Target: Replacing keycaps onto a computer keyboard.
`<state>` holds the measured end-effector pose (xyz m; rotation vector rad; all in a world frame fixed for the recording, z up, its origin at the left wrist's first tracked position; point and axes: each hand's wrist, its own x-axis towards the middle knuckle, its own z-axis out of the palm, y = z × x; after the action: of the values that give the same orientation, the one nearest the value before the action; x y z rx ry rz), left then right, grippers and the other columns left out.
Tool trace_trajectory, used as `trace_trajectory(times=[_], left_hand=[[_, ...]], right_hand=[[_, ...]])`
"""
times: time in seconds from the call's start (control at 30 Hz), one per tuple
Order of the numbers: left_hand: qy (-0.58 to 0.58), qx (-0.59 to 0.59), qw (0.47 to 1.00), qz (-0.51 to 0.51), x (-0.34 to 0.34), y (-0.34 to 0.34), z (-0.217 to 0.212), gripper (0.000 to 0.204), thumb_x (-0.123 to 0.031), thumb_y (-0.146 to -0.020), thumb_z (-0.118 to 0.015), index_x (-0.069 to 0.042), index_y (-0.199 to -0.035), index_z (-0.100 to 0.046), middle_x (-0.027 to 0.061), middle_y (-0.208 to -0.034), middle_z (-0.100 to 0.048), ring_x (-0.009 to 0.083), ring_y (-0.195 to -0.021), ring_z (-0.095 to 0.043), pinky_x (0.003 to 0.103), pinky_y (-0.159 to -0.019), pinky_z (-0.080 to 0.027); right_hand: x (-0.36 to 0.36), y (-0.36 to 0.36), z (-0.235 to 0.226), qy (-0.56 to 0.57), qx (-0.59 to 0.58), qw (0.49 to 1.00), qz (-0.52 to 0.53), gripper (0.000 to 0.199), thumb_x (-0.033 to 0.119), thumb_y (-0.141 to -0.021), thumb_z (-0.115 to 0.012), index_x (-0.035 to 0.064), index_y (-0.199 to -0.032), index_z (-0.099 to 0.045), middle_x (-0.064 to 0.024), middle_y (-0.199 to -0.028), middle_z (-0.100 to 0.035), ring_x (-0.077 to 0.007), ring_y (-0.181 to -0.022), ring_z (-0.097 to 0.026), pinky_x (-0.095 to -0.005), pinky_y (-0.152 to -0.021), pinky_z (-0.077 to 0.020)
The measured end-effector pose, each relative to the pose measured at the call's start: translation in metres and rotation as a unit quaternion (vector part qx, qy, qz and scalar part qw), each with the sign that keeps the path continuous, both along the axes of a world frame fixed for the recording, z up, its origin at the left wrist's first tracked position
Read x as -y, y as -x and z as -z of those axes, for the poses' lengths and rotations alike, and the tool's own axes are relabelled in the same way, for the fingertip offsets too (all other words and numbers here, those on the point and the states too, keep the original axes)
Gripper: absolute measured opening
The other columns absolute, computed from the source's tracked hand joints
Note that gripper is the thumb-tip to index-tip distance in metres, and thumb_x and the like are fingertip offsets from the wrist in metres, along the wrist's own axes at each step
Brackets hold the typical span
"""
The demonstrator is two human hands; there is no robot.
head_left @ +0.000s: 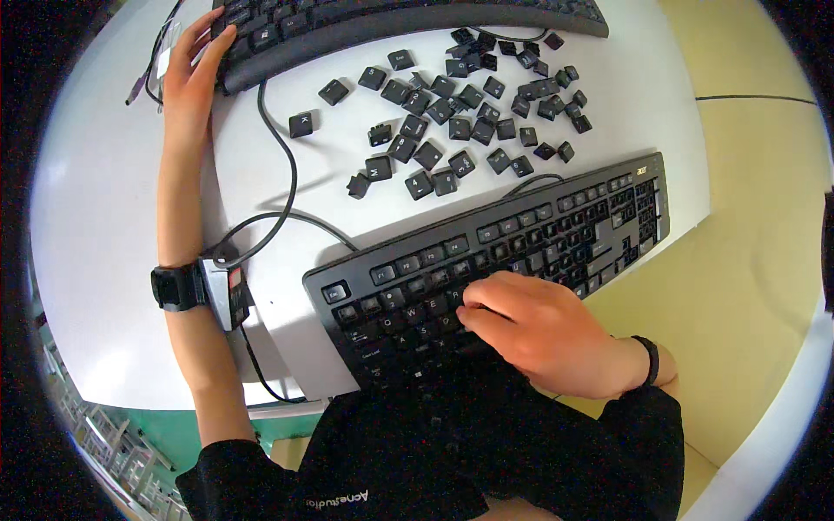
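Note:
My left hand (188,74) reaches to the upper left, its fingers stretched apart and resting on the left end of a black keyboard (417,19) at the top edge. A second black keyboard (512,221) lies slanted in front of me. It carries keycaps on its left part, while bare key sockets show at its right. Over its middle is my right hand (547,334), closed in a pinch with the fingertips down at the letter keys. Whatever is between those fingertips is hidden. Many loose black keycaps (459,128) lie scattered between the keyboards, some on their sides.
The white table (287,208) holds everything, its right edge beside a yellowish surface (764,148). A black cable (291,169) loops between the keyboards. On my left forearm is a strapped device (178,287), with a small box (228,293) beside it. Dark cords lie at the upper left.

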<state>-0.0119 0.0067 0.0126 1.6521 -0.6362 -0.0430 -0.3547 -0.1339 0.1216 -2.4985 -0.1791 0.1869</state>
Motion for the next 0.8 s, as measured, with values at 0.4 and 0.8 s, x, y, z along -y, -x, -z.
trace_trajectory(times=[0.4, 0.8], left_hand=[[-0.009, -0.002, 1.000, -0.003, 0.002, -0.002, -0.005, 0.037, -0.022, -0.084, -0.062, -0.008, -0.118, -0.058, 0.0106, -0.115, -0.055, 0.0153, -0.108, -0.049, 0.025, -0.093, -0.036], [-0.022, -0.009, 1.000, -0.018, -0.007, -0.006, 0.002, 0.038, -0.024, -0.084, -0.063, -0.009, -0.119, -0.057, 0.0088, -0.115, -0.055, 0.0178, -0.109, -0.049, 0.028, -0.091, -0.038]], right_hand=[[-0.004, -0.040, 0.003, 0.156, -0.041, 0.985, -0.057, 0.015, 0.013, -0.070, -0.057, 0.0041, -0.082, -0.056, -0.0087, -0.082, -0.051, -0.0234, -0.080, -0.055, -0.0330, -0.062, -0.0459], [0.039, -0.052, 0.004, -0.113, -0.130, 0.980, -0.099, 0.016, 0.022, -0.079, -0.059, 0.0103, -0.090, -0.056, -0.0106, -0.087, -0.057, -0.0322, -0.082, -0.057, -0.0417, -0.068, -0.0466]])
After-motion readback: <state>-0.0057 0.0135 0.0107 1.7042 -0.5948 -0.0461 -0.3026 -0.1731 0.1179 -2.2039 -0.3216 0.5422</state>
